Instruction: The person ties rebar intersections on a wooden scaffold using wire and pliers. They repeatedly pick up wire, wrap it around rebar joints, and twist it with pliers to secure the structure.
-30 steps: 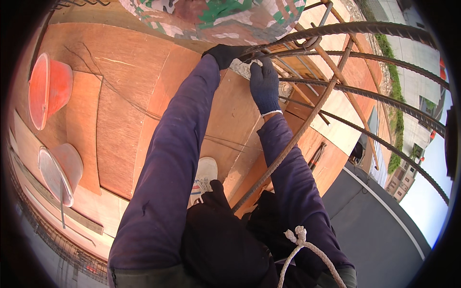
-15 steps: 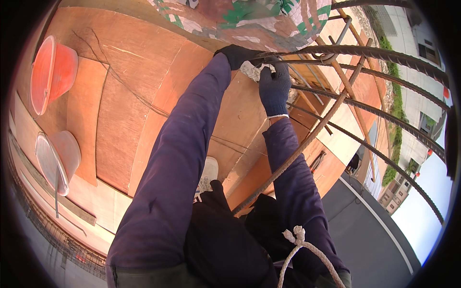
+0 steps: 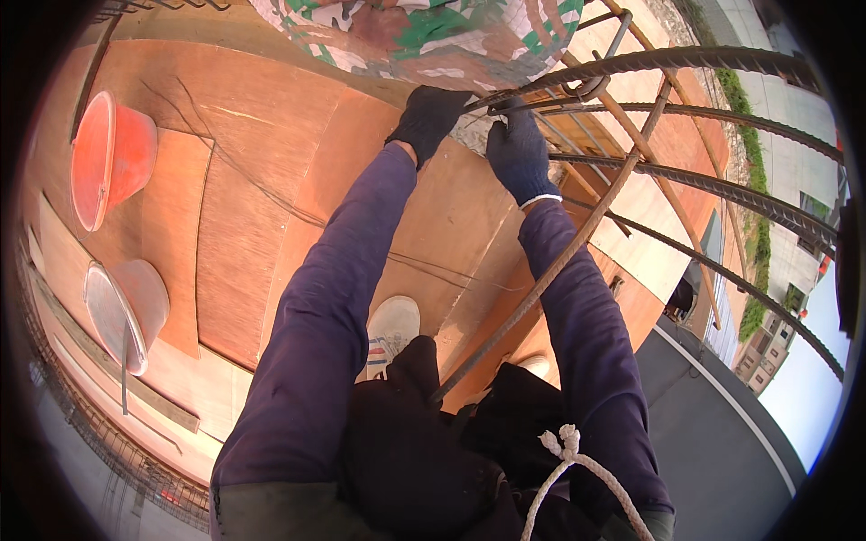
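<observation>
My left hand (image 3: 432, 122), in a dark knitted glove, is closed beside the end of a thick ribbed rebar (image 3: 667, 59); whatever its fingers hold is hidden. Just to the right, my right hand (image 3: 521, 153), in a matching glove with a white cuff edge, has its fingers curled at the ends of the bars, thumb raised. It seems to grip a thinner rebar (image 3: 622, 107) there. Below the hands shows a patch of rough pale concrete (image 3: 471, 135). Camouflage cloth (image 3: 433, 41) like a hat brim hangs over the top, close above both hands.
Plywood sheets (image 3: 244, 234) spread below, with loose wires (image 3: 262, 194) across them. A red bucket (image 3: 117, 160) and a greyish bucket (image 3: 135, 311) stand at left. A slanting rebar (image 3: 541, 279) crosses over my right forearm. A white shoe (image 3: 394, 329) shows beneath me.
My left hand has drawn back slightly left of the bar ends, its wrist more bent. My right hand stays at the bars. The whole view has shifted a little, showing more of the shoe.
</observation>
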Motion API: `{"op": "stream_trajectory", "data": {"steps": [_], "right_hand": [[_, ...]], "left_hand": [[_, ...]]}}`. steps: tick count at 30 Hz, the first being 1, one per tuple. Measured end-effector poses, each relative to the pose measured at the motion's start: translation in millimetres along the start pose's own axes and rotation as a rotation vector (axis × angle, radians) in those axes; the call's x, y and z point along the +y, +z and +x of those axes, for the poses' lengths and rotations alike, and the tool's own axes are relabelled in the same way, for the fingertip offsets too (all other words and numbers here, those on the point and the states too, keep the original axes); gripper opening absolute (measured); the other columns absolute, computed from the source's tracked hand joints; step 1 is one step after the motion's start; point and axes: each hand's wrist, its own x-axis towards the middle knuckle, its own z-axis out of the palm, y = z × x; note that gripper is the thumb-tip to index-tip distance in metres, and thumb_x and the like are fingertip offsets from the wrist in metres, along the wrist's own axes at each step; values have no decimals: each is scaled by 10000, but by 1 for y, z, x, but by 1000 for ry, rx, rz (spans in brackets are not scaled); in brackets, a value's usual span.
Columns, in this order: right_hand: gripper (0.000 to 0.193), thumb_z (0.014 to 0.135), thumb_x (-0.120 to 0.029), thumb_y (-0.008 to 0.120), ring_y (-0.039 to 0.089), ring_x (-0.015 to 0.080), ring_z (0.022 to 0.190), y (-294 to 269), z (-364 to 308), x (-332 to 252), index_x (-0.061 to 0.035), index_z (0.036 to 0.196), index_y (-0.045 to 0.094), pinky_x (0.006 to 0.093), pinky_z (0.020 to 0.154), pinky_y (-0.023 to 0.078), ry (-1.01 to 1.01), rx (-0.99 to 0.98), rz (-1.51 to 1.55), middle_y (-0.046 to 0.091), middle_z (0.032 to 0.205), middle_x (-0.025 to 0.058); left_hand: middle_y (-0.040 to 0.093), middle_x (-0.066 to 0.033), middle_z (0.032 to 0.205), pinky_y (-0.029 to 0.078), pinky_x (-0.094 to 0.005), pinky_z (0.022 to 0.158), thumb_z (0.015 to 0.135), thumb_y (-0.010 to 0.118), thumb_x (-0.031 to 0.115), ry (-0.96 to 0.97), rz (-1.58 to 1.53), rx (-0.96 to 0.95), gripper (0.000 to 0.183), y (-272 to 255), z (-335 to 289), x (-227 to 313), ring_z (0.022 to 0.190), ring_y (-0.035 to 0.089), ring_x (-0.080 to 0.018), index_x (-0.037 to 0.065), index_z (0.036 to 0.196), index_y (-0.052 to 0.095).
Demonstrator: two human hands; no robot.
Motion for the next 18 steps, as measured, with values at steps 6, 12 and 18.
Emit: {"op": "stream_trajectory", "data": {"steps": [6,12,18], "right_hand": [[427,922,-38,587,683,428,1078,4,-3,-9,-60,1348,557,483,884,554,33,72,104,679,1225,234],[321,979,-114,602,719,382,997,17,-31,-13,-58,1296,611,446,853,563,242,151,195,725,1132,193],[188,995,-157,622,726,357,927,43,-61,-22,-32,1127,673,430,799,549,282,128,204,730,1018,196]], "left_hand": [[679,-166,772,524,-435,720,951,632,363,-44,-295,23,388,12,-50,7,741,675,-250,-12,953,732],[703,-240,834,529,-489,740,922,586,292,99,-58,118,330,29,-30,-4,790,702,-382,-4,913,730],[718,-239,903,527,-496,780,917,572,292,85,99,30,304,26,-41,0,859,697,-410,28,924,721]]}}
